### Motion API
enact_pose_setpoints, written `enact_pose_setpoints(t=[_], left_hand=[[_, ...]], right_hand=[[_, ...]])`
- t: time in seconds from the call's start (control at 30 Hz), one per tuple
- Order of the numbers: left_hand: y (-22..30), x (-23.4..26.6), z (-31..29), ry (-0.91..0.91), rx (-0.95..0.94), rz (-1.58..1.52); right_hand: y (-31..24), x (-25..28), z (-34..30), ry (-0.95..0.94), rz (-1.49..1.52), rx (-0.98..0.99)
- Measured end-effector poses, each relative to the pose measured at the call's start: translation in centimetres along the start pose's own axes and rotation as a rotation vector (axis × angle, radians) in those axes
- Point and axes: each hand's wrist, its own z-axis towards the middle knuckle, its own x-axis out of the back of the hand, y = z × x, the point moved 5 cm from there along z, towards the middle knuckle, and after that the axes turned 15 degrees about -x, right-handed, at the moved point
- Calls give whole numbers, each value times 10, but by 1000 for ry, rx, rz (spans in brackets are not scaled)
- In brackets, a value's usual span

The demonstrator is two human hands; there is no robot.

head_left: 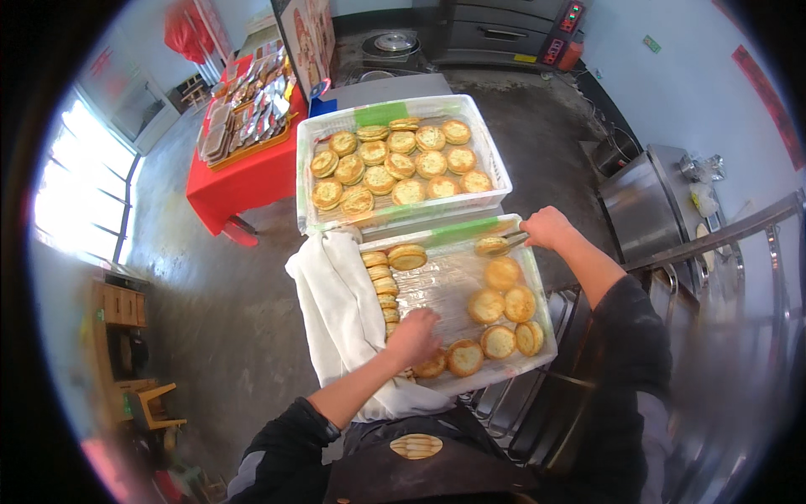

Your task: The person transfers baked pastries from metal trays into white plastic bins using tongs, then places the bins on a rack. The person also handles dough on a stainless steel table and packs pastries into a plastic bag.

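My right hand (pixel 547 228) is closed around metal tongs (pixel 514 240) at the far right corner of the near white plastic crate (pixel 550 343). The tongs' tips meet a round golden flatbread (pixel 490 246). My left hand (pixel 414 338) hangs over the crate's near left part, beside a row of flatbreads standing on edge (pixel 384 286); its fingers are blurred, and I cannot tell if they hold anything. One flatbread (pixel 408 257) leans at the far end of that row. Several more flatbreads (pixel 502 274) lie along the right and near sides on clear plastic film (pixel 441 290).
A white cloth (pixel 334 315) drapes over the crate's left side. Beyond stands a second white crate (pixel 495 160) with many flatbreads. A red-covered table (pixel 220 191) with packaged goods is at the far left. Metal racks (pixel 579 370) and a steel cabinet (pixel 642 197) stand at the right.
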Motion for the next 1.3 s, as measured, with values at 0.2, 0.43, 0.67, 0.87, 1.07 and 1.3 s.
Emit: enact_pose_setpoints(t=[0.2, 0.43, 0.67, 0.87, 1.07, 1.3], left_hand=[[2, -58, 2, -293, -22, 235], [-12, -77, 15, -588, 32, 172], [-21, -38, 37, -652, 127, 114], [-47, 44, 78, -82, 122, 240], [-43, 63, 85, 117, -13, 462], [-9, 40, 63, 139, -64, 533]], right_hand=[[-29, 33, -14, 82, 133, 103], [-116, 55, -2, 189, 240, 263], [-135, 70, 25, 228, 269, 281], [-52, 68, -7, 158, 297, 137], [31, 25, -29, -134, 142, -58], [4, 2, 25, -283, -65, 34]])
